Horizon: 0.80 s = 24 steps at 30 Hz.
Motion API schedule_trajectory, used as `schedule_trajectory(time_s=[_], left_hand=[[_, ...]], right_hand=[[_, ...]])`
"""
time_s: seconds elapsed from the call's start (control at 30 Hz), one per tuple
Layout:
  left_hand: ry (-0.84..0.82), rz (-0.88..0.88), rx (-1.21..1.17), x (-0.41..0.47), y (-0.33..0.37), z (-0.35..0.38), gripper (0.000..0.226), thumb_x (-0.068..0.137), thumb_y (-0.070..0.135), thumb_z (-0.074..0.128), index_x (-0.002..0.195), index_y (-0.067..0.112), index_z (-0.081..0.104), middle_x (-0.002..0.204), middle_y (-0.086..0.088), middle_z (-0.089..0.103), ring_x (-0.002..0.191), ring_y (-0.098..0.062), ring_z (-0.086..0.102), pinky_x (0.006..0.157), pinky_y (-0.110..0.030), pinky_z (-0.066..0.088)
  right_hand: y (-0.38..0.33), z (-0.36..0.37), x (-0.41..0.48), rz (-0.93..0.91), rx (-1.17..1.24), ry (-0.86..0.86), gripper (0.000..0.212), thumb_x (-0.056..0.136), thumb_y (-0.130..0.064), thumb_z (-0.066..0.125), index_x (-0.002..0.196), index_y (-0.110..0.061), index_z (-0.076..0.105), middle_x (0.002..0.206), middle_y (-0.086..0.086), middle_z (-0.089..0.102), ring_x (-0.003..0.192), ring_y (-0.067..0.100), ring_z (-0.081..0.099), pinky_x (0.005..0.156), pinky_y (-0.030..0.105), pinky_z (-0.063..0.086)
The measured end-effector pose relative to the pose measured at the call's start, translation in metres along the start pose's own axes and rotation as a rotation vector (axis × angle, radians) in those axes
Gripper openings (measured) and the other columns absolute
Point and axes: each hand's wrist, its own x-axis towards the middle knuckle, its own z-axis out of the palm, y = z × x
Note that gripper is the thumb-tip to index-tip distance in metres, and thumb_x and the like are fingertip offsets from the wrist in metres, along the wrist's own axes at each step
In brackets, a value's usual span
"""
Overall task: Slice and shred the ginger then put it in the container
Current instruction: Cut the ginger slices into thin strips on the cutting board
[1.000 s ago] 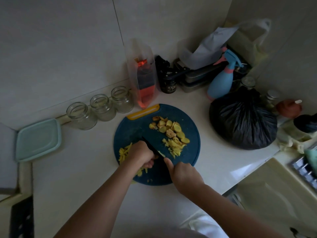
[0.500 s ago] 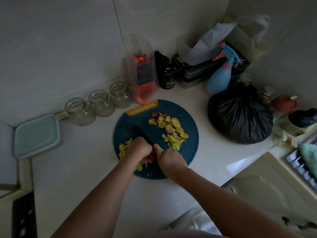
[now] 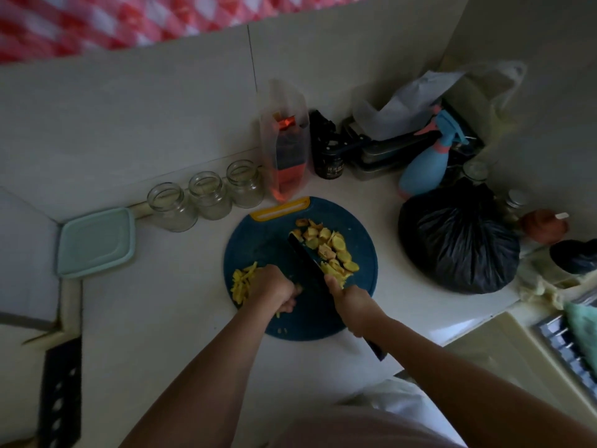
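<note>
Currently, containers: three clear glass jars point(image 3: 209, 194) stand in a row at the wall, left of centre, open-mouthed and empty. A flat teal lidded container point(image 3: 96, 242) sits at the left edge of the frame with its lid on, contents hidden. A crinkled, bulging black plastic bag point(image 3: 458, 237) rests at right.

Round dark-blue cutting board point(image 3: 268, 244), matte, yellow grip slot at its far rim, lies on the pale smooth countertop point(image 3: 161, 318). Ginger slices point(image 3: 326, 247): irregular yellow coins heaped on the board's upper right. Ginger shreds point(image 3: 242, 282): thin yellow sticks at the board's left edge, just beside the left hand point(image 3: 274, 287).

Left hand: fingers curled, knuckles down on the board. Whatever lies under them is hidden, so I cannot tell if it holds anything. Right hand point(image 3: 353, 305): wrapped round the handle of the dark knife point(image 3: 307, 263), forefinger stretched toward the blade. The blade runs diagonally up-left, its far side against the slice heap.

Versus 0.5 s earlier: the hands were touching and the blade was hidden. Now they are apart and the blade is exposed. Red-checked fabric point(image 3: 97, 21) has entered along the top of the frame.
</note>
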Motion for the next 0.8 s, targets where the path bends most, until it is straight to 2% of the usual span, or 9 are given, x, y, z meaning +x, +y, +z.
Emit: schedule_trajectory(time_s=[0.1, 0.23, 0.3, 0.37, 0.47, 0.57, 0.63, 0.73, 0.8], left_hand=[[-0.005, -0.025, -0.029, -0.002, -0.005, 0.005, 0.030, 0.087, 0.021, 0.069, 0.071, 0.000, 0.056, 0.061, -0.010, 0.060, 0.045, -0.015, 0.056, 0.034, -0.017, 0.042], [0.054, -0.015, 0.058, 0.008, -0.009, 0.010, 0.032, 0.091, 0.024, 0.063, 0.068, 0.004, 0.054, 0.054, -0.006, 0.060, 0.043, -0.014, 0.055, 0.058, -0.028, 0.055], [0.185, 0.154, 0.193, 0.001, -0.001, 0.012, 0.028, 0.095, 0.021, 0.052, 0.074, 0.003, 0.059, 0.070, -0.009, 0.067, 0.062, -0.021, 0.065, 0.062, -0.032, 0.057], [0.349, 0.365, 0.348, -0.011, 0.009, 0.017, 0.022, 0.097, 0.019, 0.045, 0.084, 0.009, 0.060, 0.088, -0.007, 0.068, 0.081, -0.022, 0.066, 0.068, -0.029, 0.051], [0.538, 0.656, 0.408, -0.018, 0.016, 0.039, 0.020, 0.092, 0.023, 0.056, 0.108, 0.012, 0.061, 0.104, -0.007, 0.058, 0.098, -0.025, 0.056, 0.077, -0.030, 0.044], [0.569, 0.800, 0.410, -0.002, 0.005, 0.065, 0.046, 0.073, 0.039, 0.076, 0.108, 0.012, 0.062, 0.103, -0.008, 0.056, 0.096, -0.029, 0.054, 0.080, -0.038, 0.048], [0.524, 0.857, 0.400, 0.003, -0.003, 0.075, 0.056, 0.069, 0.050, 0.072, 0.113, 0.018, 0.060, 0.109, -0.004, 0.054, 0.101, -0.025, 0.051, 0.086, -0.038, 0.046], [0.526, 0.907, 0.431, 0.011, -0.009, 0.083, 0.057, 0.071, 0.055, 0.068, 0.120, 0.026, 0.060, 0.116, -0.002, 0.050, 0.109, -0.022, 0.048, 0.093, -0.039, 0.041], [0.569, 0.943, 0.443, 0.014, -0.010, 0.085, 0.048, 0.074, 0.056, 0.064, 0.113, 0.027, 0.064, 0.114, -0.001, 0.048, 0.108, -0.021, 0.046, 0.092, -0.038, 0.041]], right_hand=[[0.003, -0.006, -0.003, 0.026, 0.136, -0.100, 0.064, 0.093, -0.069, 0.025, 0.076, -0.012, 0.049, 0.067, 0.006, 0.050, 0.047, 0.015, 0.047, 0.042, 0.024, 0.039], [0.011, -0.030, -0.005, -0.098, 0.295, -0.126, 0.061, 0.090, -0.069, 0.034, 0.065, -0.014, 0.043, 0.053, 0.001, 0.041, 0.037, 0.012, 0.036, 0.039, 0.022, 0.032], [0.016, -0.047, 0.000, -0.117, 0.384, -0.075, 0.061, 0.086, -0.071, 0.037, 0.059, -0.016, 0.038, 0.049, 0.001, 0.035, 0.037, 0.013, 0.032, 0.039, 0.023, 0.029], [0.021, -0.063, 0.008, -0.100, 0.484, -0.009, 0.060, 0.085, -0.072, 0.040, 0.058, -0.019, 0.034, 0.049, 0.000, 0.030, 0.038, 0.014, 0.028, 0.040, 0.023, 0.025], [0.033, -0.074, 0.021, -0.050, 0.556, 0.052, 0.059, 0.086, -0.071, 0.041, 0.058, -0.020, 0.033, 0.046, -0.003, 0.030, 0.037, 0.013, 0.026, 0.040, 0.022, 0.024], [0.046, -0.071, 0.030, -0.035, 0.593, 0.063, 0.059, 0.089, -0.069, 0.040, 0.058, -0.019, 0.034, 0.044, -0.004, 0.032, 0.035, 0.012, 0.028, 0.039, 0.022, 0.025], [0.054, -0.067, 0.032, -0.042, 0.610, 0.059, 0.059, 0.088, -0.069, 0.038, 0.058, -0.018, 0.035, 0.046, -0.002, 0.032, 0.036, 0.012, 0.029, 0.039, 0.022, 0.026], [0.063, -0.063, 0.034, -0.063, 0.625, 0.068, 0.061, 0.085, -0.072, 0.036, 0.058, -0.017, 0.037, 0.048, -0.001, 0.034, 0.038, 0.013, 0.030, 0.040, 0.024, 0.027], [0.065, -0.064, 0.038, -0.070, 0.638, 0.079, 0.061, 0.082, -0.073, 0.036, 0.057, -0.017, 0.037, 0.048, -0.001, 0.033, 0.039, 0.014, 0.030, 0.040, 0.024, 0.027]])
